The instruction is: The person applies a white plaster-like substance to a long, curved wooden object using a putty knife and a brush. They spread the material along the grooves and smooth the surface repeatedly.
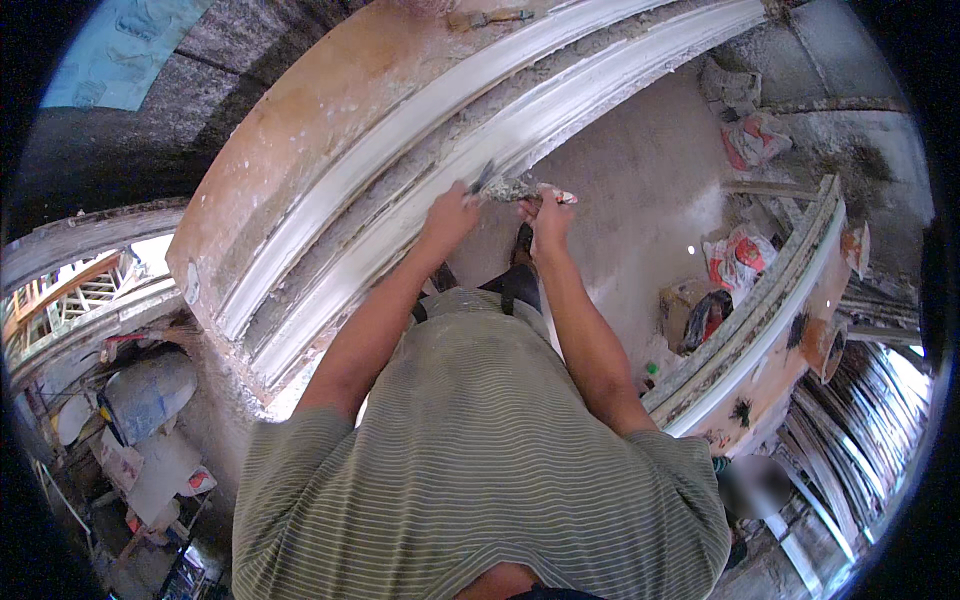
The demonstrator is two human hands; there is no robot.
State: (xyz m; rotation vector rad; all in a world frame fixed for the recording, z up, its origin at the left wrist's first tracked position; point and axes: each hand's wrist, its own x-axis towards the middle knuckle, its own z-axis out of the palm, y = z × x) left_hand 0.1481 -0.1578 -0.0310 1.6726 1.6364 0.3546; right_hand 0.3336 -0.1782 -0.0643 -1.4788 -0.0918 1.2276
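Observation:
Both my hands are out in front of me, beside the near edge of a long wooden bench [270,130]. In my right hand [548,222] is a trowel-like tool [512,189] caked with grey plaster; its pale handle end pokes out past my fingers. My left hand [452,218] is closed around a small dark-bladed scraper [483,176], held close to the caked tool's left end. Whether the two tools touch, I cannot tell. Long white plaster mouldings [400,205] run along the bench, just beyond my left hand.
A brush-like tool [490,18] lies at the bench's far end. To the right, a second bench [740,320] stands beside red-and-white sacks [740,255] and a cardboard box [682,305]. Another person [755,487] is at lower right. Bundled strips [830,450] lean nearby.

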